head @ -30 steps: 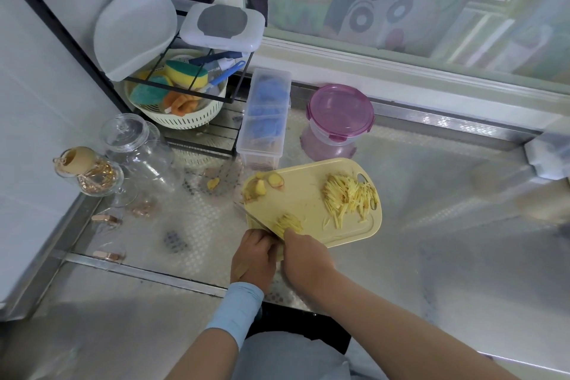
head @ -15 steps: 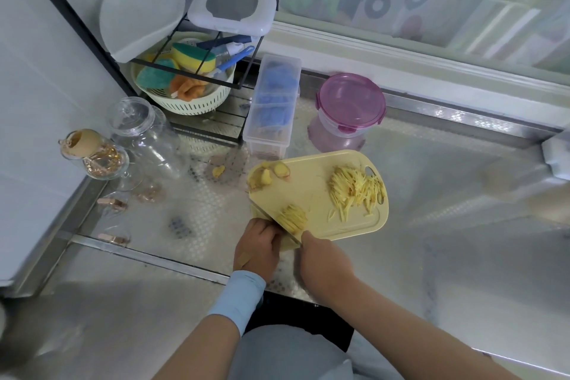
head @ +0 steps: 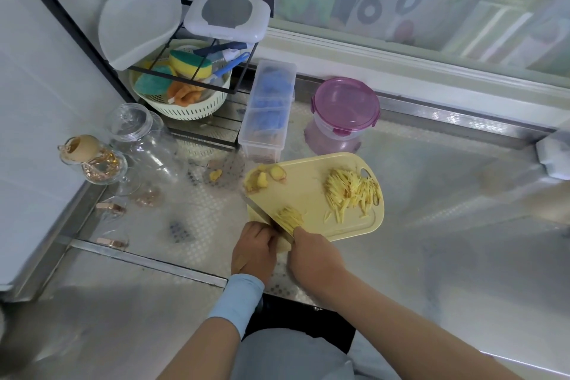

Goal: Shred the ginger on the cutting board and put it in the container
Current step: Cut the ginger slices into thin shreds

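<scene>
Not much had moved since a moment before: the knife had kept chopping at the near left corner of the cutting board, and the little heap of strips next to the blade looked a bit bigger. That meant the cutting was still going on and not done.

The right hand had its fingers wrapped round the knife handle, with the blade pointing away and to the left. The left hand sat just beside the blade with its fingers curled down. What it held was hidden, so I could not tell.

A big pile of shredded ginger lay on the right side of the board. A few ginger chunks waited uncut at the far left corner.

The pink container stood behind the board, not touching it, with its lid on. No ginger was in it yet. I think the chunks had to be cut first, then the lid taken off.
</scene>
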### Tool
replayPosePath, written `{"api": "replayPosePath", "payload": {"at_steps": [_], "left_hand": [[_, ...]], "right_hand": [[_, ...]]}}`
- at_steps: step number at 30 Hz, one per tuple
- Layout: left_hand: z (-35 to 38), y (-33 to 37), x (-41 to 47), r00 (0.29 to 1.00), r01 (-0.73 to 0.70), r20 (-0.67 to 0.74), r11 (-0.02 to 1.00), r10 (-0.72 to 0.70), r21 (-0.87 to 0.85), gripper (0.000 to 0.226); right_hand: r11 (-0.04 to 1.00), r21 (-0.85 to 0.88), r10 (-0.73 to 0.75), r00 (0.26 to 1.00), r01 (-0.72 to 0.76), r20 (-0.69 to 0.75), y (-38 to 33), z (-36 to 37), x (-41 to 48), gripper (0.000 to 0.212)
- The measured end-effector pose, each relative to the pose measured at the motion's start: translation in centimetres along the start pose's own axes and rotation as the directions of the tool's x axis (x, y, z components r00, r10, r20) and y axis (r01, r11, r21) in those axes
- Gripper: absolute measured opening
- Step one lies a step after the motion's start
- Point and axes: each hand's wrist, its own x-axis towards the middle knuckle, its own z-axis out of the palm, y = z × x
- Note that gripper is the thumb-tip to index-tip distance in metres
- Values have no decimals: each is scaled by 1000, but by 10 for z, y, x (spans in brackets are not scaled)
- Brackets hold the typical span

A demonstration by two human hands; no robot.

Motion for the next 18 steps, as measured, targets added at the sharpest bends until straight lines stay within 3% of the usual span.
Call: {"api": "replayPosePath", "payload": {"at_steps": [9, 18], "left_hand": [[0, 0, -1, 1000, -1, 9, 1000, 1, 10, 23], [-3, 9, -2, 1000, -2, -24, 1000, 3, 17, 21]], "right_hand": [[999, -50, 21, 1000, -20, 13, 4, 4, -7, 10], [1000, 12, 14, 999, -14, 29, -4, -4, 1, 7]]}}
